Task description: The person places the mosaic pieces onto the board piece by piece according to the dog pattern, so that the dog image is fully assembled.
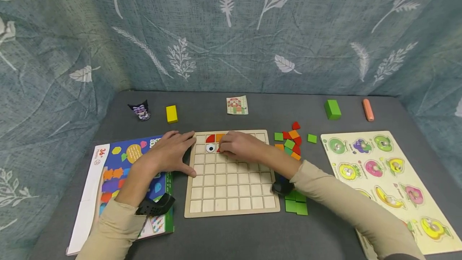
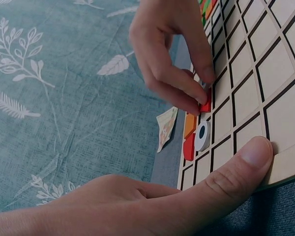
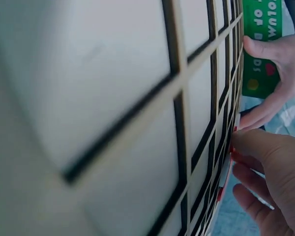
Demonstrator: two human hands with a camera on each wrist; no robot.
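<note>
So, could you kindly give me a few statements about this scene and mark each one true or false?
1. The left hand touches the left edge of the wooden grid board. True.
2. The eye tile lies in the row nearest the person. False: it lies in the second row from the far edge.
3. The right hand is on the fruit puzzle. False: its fingers are at a red tile on the grid board.
4. The picture card lies beyond the grid board's far edge. True.
5. In the head view, the yellow block is right of the green block. False: it is to the left.
</note>
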